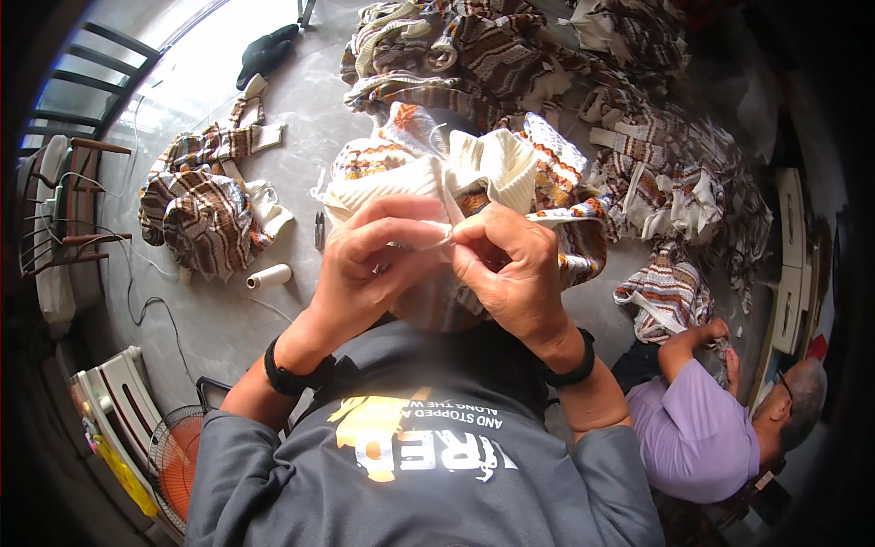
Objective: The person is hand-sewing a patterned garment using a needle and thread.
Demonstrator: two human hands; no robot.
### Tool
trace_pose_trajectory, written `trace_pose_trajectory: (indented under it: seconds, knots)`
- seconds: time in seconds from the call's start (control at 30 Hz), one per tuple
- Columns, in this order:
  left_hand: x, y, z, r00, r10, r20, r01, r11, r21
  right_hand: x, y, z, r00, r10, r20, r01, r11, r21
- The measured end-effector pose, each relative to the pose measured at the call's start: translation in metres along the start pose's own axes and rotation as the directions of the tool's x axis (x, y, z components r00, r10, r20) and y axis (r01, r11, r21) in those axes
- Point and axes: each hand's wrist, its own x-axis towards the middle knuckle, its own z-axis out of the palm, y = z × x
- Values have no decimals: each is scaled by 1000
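A patterned knit sweater (492,169) with cream ribbed bands and orange, brown and white motifs lies bunched up in front of my body. My left hand (374,251) pinches a cream edge of it, thumb and fingers closed. Close beside it, my right hand (512,258) pinches at the same spot, fingertips nearly touching the left ones. Whether a thread or needle is between the fingertips is too small to tell. To the left of my left hand lie small dark thread snips (319,231) and a cone of white thread (270,276).
Heaps of similar knitwear (492,55) cover the floor ahead and to the right. A smaller knit pile (205,210) lies at left, near a dark cap (266,55). A person in a lilac shirt (697,428) handles knitwear at lower right. An orange fan (178,451) stands lower left.
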Motion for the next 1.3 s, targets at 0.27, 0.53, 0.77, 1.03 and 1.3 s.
trace_pose_trajectory:
  seconds: [0.27,0.53,0.77,1.03,1.3]
  knots:
    - [-10,-8,-19,983,158,88,-179,926,332,-5,5,-7,995,64,80,-72,993,98]
    - [2,3,-10,995,87,55,-95,981,168,4,-4,-13,967,80,241,-89,996,29]
    - [29,17,-8,980,190,65,-197,969,147,7,-20,-3,1000,-11,20,10,998,65]
    - [11,-2,-2,990,-4,142,32,980,-195,-5,2,19,991,108,-82,-88,972,218]
    - [13,13,1,901,-348,257,433,741,-513,0,-7,-8,996,45,72,-51,995,85]
